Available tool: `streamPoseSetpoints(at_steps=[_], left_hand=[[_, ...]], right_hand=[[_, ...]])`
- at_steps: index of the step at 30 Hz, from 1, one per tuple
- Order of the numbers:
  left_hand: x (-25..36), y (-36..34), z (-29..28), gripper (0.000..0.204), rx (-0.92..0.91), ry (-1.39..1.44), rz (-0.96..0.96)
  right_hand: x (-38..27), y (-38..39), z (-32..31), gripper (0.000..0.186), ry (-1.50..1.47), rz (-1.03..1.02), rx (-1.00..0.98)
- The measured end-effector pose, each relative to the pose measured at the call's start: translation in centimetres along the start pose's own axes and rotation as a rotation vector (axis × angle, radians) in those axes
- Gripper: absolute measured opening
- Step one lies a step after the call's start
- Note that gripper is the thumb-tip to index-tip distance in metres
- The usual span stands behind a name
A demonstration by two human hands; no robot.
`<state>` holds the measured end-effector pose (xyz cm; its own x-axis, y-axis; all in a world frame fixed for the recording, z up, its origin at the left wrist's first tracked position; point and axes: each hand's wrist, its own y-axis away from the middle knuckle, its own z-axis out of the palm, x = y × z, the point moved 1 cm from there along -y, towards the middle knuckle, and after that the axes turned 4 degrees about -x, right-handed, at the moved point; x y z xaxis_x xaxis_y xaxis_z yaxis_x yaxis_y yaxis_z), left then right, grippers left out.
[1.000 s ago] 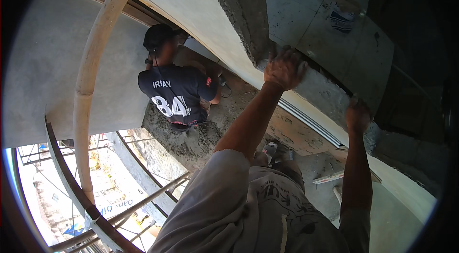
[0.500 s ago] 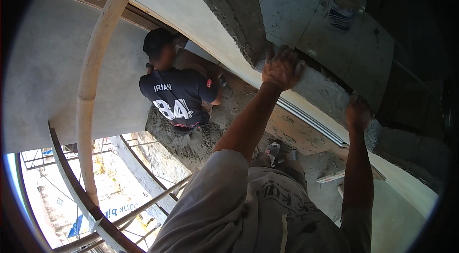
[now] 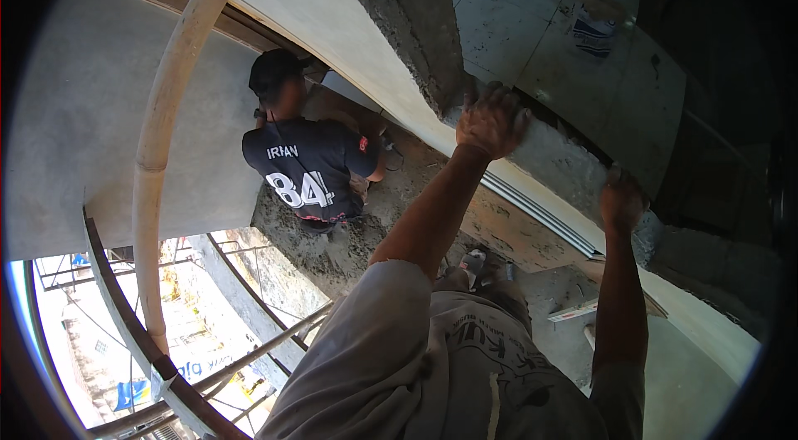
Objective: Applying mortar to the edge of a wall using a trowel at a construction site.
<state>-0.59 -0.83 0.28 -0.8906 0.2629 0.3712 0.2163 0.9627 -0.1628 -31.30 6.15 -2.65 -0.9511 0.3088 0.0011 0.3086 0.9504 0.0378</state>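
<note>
A rough concrete sill (image 3: pixel 553 147) runs along the lower edge of a wall opening in front of me. My left hand (image 3: pixel 492 120) lies over it near the opening's corner, its fingers bent over the top. Farther right, my right hand (image 3: pixel 623 200) is closed over the same sill, its fingertips hidden on the far side. Both arms are stretched out. Below the sill, white ribbed strips (image 3: pixel 544 217) lie along the foot of the wall between my arms.
At the left a co-worker in a dark shirt (image 3: pixel 312 165) crouches by the wall. A bamboo pole (image 3: pixel 151 149) stands beyond. Metal rails (image 3: pixel 212 382) edge a bright drop at lower left. Inside the opening, a bag (image 3: pixel 594 31) lies on a tiled floor (image 3: pixel 499 32).
The view has shifted very slightly. Both hands stay in place on the sill, and the co-worker's pose looks the same.
</note>
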Motion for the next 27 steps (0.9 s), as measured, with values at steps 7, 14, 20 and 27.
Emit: streamPoseSetpoints(at_steps=[7, 14, 20, 27], left_hand=[[0.0, 0.2, 0.0, 0.048, -0.018, -0.016, -0.019], [0.1, 0.1, -0.3, 0.047, -0.051, 0.001, -0.029], [0.1, 0.2, 0.0, 0.046, -0.019, 0.017, -0.024], [0.0, 0.1, 0.1, 0.046, -0.014, -0.025, -0.007]], right_hand=[[-0.6, 0.1, -0.8, 0.043, 0.021, 0.013, -0.038], [-0.7, 0.2, -1.1, 0.042, 0.013, 0.016, -0.009], [-0.3, 0.1, -0.4, 0.043, 0.047, 0.021, -0.013], [0.1, -0.1, 0.2, 0.045, 0.044, 0.020, -0.020]])
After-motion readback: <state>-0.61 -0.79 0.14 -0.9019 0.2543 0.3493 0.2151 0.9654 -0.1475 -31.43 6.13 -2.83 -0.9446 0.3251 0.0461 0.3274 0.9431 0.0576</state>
